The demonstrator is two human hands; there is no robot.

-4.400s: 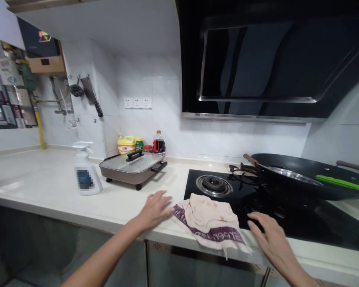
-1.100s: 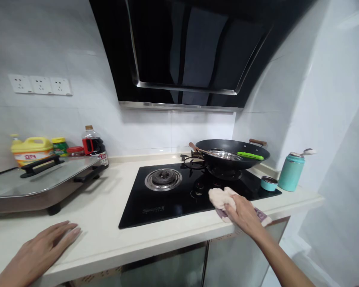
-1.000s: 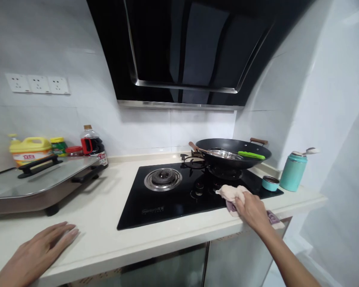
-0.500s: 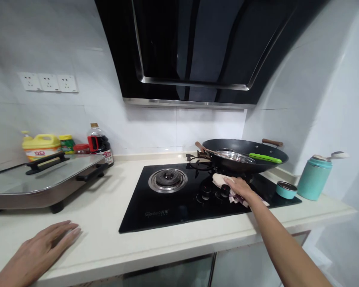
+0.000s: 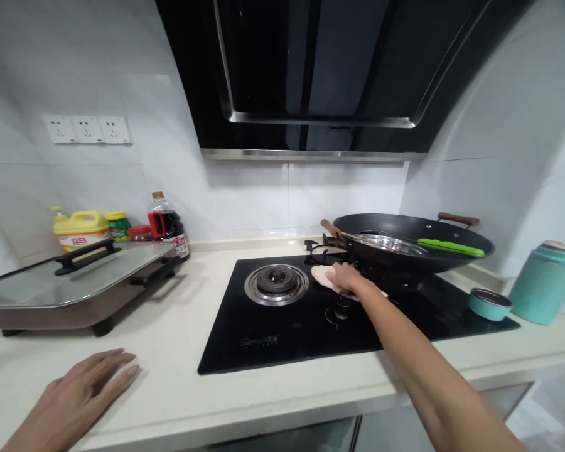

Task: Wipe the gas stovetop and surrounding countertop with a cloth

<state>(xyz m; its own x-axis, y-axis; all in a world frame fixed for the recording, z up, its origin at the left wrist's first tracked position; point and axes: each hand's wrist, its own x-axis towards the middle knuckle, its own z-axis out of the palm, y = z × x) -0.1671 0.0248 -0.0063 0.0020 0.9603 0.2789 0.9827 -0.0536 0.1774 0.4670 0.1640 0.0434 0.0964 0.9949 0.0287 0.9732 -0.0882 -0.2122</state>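
My right hand [image 5: 349, 278] is closed over a pale cloth [image 5: 324, 276], pressing it on the black glass gas stove [image 5: 282, 355] between the left burner [image 5: 276, 284] and the wok [image 5: 414, 257]. Just in front of the hand is a black control knob [image 5: 342, 306]; my forearm covers part of the stove. My left hand [image 5: 82, 392] rests on the pale countertop [image 5: 169, 376] to the left of the stove, fingers stretched out and holding nothing.
An electric pan with a glass lid [image 5: 122, 276] stands at left. Behind it are a yellow jug [image 5: 82, 229] and a dark sauce bottle [image 5: 172, 226]. The wok holds a green-handled utensil [image 5: 452, 248]. A teal cup lid [image 5: 489, 304] and teal flask [image 5: 546, 282] stand at right. A range hood [image 5: 311, 75] hangs above.
My right hand has moved the cloth left and farther back on the stove, from beside the knobs to behind them. The view has shifted slightly; my left hand stays on the countertop.
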